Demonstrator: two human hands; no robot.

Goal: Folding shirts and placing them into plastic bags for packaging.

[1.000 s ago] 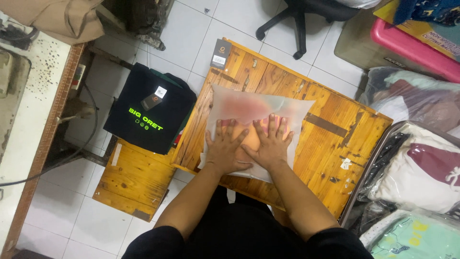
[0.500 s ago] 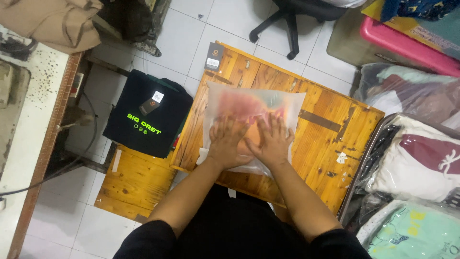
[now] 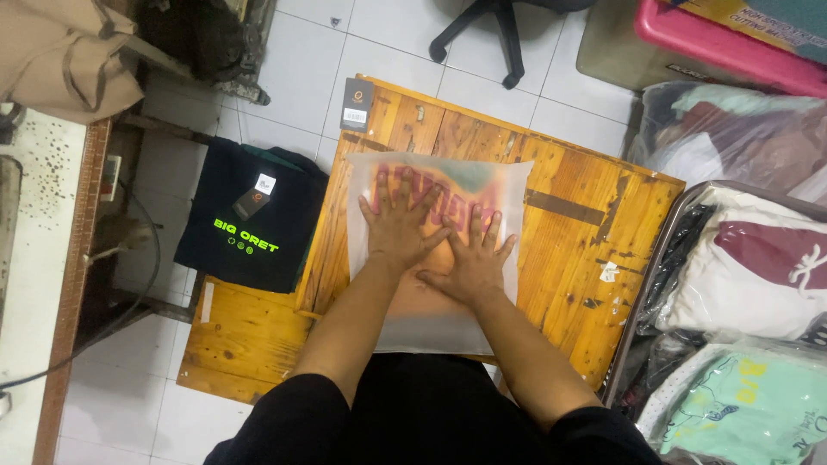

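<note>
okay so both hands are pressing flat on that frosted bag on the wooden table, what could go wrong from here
1. The frosted plastic bag looks slick; under the left hand and right hand it might slide on the wooden table.
2. Its near edge seems to overhang the table's front edge, so it could slip toward the person.
3. The small tag lies at the table's far corner and could be knocked off.

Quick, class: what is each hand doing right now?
Left hand: open, flat, pressing on the frosted plastic garment bag.
Right hand: open, flat on the same bag.
</note>
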